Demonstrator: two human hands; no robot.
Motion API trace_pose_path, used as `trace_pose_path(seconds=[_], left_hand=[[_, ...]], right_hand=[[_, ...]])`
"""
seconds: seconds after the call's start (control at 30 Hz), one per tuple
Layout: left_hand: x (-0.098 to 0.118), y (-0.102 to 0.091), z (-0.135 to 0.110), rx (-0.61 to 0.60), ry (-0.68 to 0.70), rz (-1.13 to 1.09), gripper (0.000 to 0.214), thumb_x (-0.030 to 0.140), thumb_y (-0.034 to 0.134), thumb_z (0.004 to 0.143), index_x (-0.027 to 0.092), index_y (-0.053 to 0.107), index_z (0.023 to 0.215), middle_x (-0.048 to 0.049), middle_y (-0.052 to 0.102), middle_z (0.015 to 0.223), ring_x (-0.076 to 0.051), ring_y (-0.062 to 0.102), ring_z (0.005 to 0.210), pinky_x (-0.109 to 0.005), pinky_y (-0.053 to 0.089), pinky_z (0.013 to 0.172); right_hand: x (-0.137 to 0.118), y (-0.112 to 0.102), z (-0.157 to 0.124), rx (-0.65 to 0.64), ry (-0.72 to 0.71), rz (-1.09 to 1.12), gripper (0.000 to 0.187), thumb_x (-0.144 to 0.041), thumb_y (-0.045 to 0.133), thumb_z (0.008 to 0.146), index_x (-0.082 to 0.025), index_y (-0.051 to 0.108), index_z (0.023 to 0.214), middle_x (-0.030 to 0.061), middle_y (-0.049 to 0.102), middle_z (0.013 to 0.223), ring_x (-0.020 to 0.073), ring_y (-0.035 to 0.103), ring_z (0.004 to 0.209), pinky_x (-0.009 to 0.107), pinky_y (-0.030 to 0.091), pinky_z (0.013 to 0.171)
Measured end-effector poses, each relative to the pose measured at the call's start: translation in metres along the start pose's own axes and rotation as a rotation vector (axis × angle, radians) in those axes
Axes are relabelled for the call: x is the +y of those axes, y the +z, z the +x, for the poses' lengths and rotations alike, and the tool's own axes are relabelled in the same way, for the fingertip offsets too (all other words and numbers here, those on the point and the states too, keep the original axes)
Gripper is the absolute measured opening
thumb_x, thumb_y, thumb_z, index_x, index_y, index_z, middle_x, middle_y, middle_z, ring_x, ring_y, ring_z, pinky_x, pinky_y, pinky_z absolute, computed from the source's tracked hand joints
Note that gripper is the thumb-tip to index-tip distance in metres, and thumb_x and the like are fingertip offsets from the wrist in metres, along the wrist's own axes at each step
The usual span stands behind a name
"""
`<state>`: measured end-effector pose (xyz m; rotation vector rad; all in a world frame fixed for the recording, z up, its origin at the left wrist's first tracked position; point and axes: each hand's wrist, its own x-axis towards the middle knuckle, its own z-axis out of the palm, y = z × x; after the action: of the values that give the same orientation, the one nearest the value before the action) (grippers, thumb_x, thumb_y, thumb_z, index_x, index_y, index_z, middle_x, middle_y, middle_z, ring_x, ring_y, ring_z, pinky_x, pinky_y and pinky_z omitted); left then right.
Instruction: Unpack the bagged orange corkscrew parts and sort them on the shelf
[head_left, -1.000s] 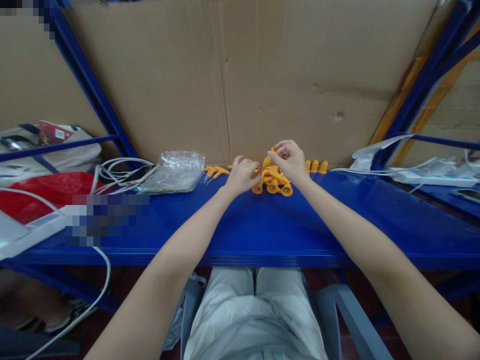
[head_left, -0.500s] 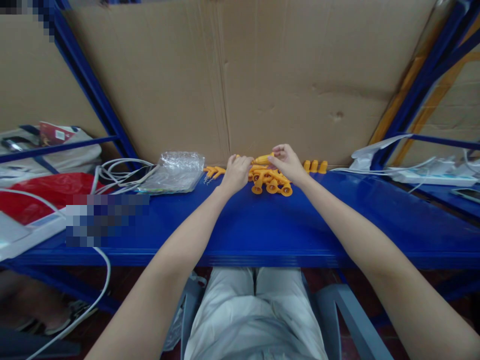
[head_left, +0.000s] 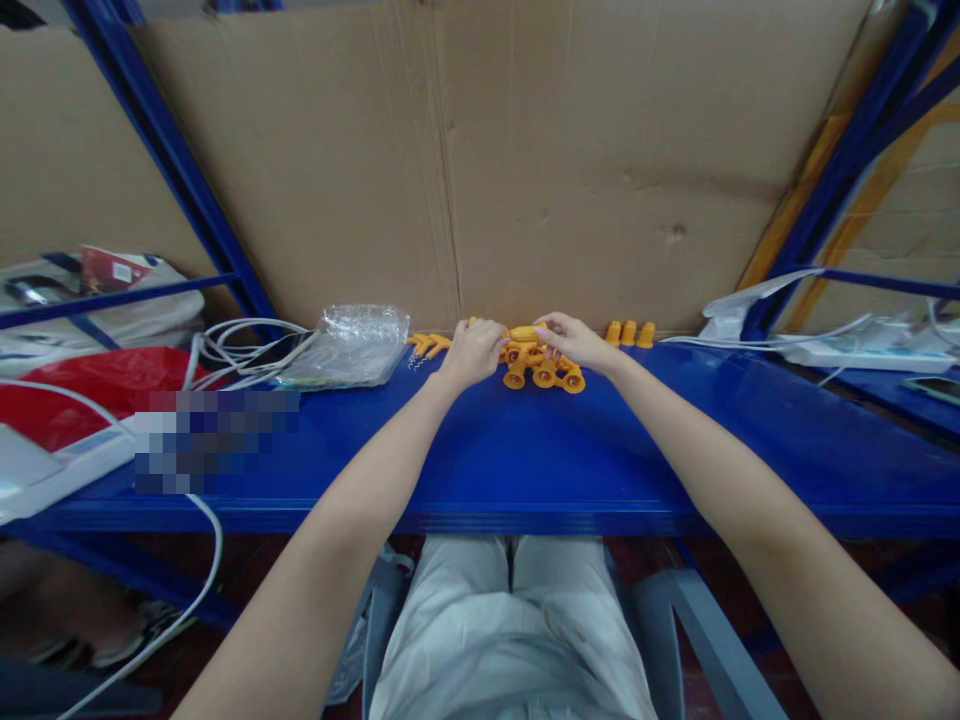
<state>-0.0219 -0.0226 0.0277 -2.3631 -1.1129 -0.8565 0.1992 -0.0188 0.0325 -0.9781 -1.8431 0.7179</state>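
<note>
Between my two hands is a yellow-orange plastic piece (head_left: 524,333), held level above a pile of similar parts. My left hand (head_left: 474,352) is closed around its left end. At the right end, my right hand (head_left: 571,340) pinches it with thumb and fingers. Below and in front lie several orange plastic parts with flared, bell-like ends (head_left: 544,375). Left of my left hand are slim branched orange pieces (head_left: 429,345) with small metal springs (head_left: 417,361) beside them. The exact kind of the held piece cannot be made out.
Several small orange caps (head_left: 629,333) stand at the back right of the blue table (head_left: 540,460). A clear plastic bag (head_left: 352,345) lies left, near white cables (head_left: 247,345) and a red bag (head_left: 97,395). A cardboard sheet (head_left: 562,160) rises behind; a power strip (head_left: 862,350) sits far right.
My right hand has lowered slightly and moved a little left, its fingers nearer the held piece's end. The left hand has hardly moved.
</note>
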Motion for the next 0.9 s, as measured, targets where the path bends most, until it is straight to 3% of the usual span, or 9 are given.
trace_pose_path(seconds=[0.27,0.57,0.73,0.9], left_hand=[[0.003,-0.005,0.001,0.005,-0.003,-0.042,0.024,0.024,0.044,0.096,0.018,0.068,0.095,-0.0116,0.074,0.1,-0.028,0.064,0.099,-0.042,0.04,0.088],[0.001,-0.003,0.002,0.024,-0.038,-0.081,0.025,0.029,0.046,0.097,0.019,0.068,0.094,-0.0102,0.075,0.098,-0.027,0.064,0.098,-0.04,0.04,0.088],[0.001,-0.001,0.004,0.04,-0.074,-0.14,0.028,0.032,0.046,0.097,0.019,0.07,0.097,-0.0087,0.076,0.095,-0.025,0.065,0.093,-0.038,0.042,0.083],[0.0,0.0,0.004,0.035,-0.062,-0.114,0.026,0.031,0.048,0.095,0.019,0.07,0.091,-0.0093,0.076,0.094,-0.026,0.067,0.093,-0.039,0.043,0.083]], right_hand=[[0.0,-0.006,-0.001,0.031,-0.215,-0.18,0.021,-0.029,0.068,0.084,-0.022,0.056,0.1,0.0046,0.063,0.093,0.0189,0.061,0.082,0.035,0.054,0.078],[-0.008,-0.004,-0.01,0.109,-0.391,-0.662,0.028,-0.023,0.055,0.087,-0.019,0.056,0.115,0.0124,0.065,0.11,0.0256,0.062,0.096,0.039,0.049,0.084],[-0.008,-0.006,-0.011,0.127,-0.495,-0.83,0.031,-0.022,0.049,0.09,-0.019,0.055,0.12,0.0155,0.064,0.119,0.0297,0.061,0.106,0.042,0.048,0.089],[-0.006,-0.007,-0.012,0.1,-0.503,-0.917,0.029,-0.026,0.049,0.092,-0.019,0.057,0.119,0.0172,0.066,0.119,0.0313,0.061,0.109,0.043,0.047,0.089]])
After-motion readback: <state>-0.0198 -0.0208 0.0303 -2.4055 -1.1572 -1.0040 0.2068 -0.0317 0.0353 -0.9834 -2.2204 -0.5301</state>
